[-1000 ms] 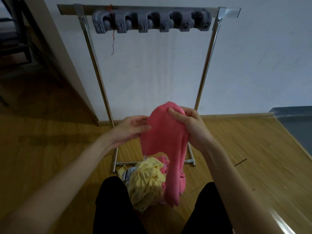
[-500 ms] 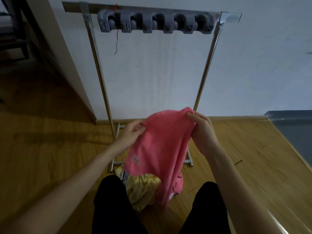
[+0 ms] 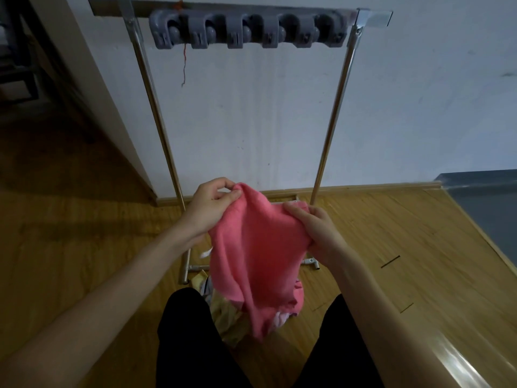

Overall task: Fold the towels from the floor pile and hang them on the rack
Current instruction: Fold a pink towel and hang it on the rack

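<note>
I hold a pink towel (image 3: 257,247) up in front of me, spread between both hands and hanging down to the floor pile. My left hand (image 3: 208,207) pinches its upper left corner. My right hand (image 3: 316,231) grips the upper right edge, slightly lower. The floor pile (image 3: 223,312), with yellow, white and pink cloth, lies between my knees, mostly hidden behind the towel. The metal rack (image 3: 156,116) stands against the wall ahead, with a grey row of clip holders (image 3: 249,30) along its top bar; nothing hangs on it.
The white wall (image 3: 419,93) is right behind the rack. A doorway opening with dark furniture (image 3: 16,51) is at the left. A grey raised platform (image 3: 486,203) sits at the right. My black-trousered legs (image 3: 184,345) flank the pile on the wooden floor (image 3: 391,261).
The towel went from bunched in my right hand to spread between both hands. My left hand took hold of a corner and pulled it left and up.
</note>
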### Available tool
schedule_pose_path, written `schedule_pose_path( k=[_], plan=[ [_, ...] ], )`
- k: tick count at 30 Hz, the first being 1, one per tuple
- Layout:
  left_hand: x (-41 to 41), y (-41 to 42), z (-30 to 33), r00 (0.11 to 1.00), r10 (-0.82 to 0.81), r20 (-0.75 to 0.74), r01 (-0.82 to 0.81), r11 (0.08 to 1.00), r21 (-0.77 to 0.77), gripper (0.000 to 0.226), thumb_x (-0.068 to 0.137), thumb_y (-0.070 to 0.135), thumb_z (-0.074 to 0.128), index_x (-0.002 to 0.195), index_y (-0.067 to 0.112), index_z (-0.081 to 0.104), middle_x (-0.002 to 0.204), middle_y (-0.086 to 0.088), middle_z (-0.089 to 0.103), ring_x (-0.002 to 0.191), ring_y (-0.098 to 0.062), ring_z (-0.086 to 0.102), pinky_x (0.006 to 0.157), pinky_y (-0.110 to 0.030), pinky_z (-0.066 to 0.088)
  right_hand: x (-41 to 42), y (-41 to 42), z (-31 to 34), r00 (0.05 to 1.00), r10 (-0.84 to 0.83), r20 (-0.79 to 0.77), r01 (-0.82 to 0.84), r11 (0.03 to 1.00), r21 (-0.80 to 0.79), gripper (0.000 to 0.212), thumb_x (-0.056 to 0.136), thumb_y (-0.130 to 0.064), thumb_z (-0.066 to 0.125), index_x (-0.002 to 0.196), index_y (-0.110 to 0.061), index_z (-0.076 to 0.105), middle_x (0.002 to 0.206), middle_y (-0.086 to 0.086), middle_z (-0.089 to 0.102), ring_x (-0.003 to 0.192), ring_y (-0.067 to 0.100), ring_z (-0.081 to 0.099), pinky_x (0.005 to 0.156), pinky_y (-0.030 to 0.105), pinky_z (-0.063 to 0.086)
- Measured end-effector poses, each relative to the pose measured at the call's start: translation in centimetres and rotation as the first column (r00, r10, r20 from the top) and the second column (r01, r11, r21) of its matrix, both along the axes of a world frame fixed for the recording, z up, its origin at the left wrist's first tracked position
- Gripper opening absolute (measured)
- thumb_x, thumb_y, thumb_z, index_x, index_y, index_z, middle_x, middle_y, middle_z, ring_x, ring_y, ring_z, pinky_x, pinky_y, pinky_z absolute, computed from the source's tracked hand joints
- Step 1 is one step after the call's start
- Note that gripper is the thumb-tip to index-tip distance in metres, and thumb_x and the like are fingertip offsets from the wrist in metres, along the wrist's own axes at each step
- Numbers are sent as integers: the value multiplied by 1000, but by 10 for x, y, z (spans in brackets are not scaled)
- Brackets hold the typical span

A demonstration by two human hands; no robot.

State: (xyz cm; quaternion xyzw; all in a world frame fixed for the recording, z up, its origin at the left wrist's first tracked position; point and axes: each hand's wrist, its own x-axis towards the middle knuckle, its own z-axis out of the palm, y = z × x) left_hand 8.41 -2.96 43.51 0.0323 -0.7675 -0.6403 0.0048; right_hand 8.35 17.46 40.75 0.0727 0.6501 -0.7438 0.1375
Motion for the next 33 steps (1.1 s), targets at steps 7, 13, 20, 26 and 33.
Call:
schedule_pose_path(
  k=[7,13,20,26,33],
  plan=[
    [-4,-13,12,987,138,82,-144,987,75,13,92,2,56,86,11,62,74,-7,63,53,-5,62,48,-16,50,-6,0,8,948,-138,-286,167,983,79,14,91,-17,62,82,-8,70,75,5,67,72,12,61,62,22,51],
    [-4,-8,23,981,188,57,-193,976,100,11,95,4,51,102,3,59,82,-8,63,73,-17,64,58,-24,58,-4,1,12,748,-6,-664,299,896,329,6,88,-11,65,84,-12,70,77,0,68,70,4,59,62,17,47],
    [-9,1,35,955,294,41,-296,940,169,13,95,1,50,105,1,59,90,-9,63,79,-19,66,69,-29,60,7,6,9,515,389,-763,330,732,596,13,95,-15,53,96,-25,45,81,-18,47,64,-1,45,52,26,40],
    [-14,4,39,933,359,16,-358,922,145,16,96,4,50,109,1,58,92,-8,63,83,-19,67,73,-31,60,10,6,7,490,523,-698,272,669,692,5,87,-12,55,88,-14,58,85,-11,42,61,4,39,47,40,44],
    [-12,17,46,919,393,-27,-384,910,156,16,96,0,47,110,-3,54,91,-10,60,73,-14,66,57,-21,57,25,-15,17,473,528,-705,231,698,678,20,82,-21,48,86,-14,66,85,-7,50,60,7,43,47,32,42]
  ],
)
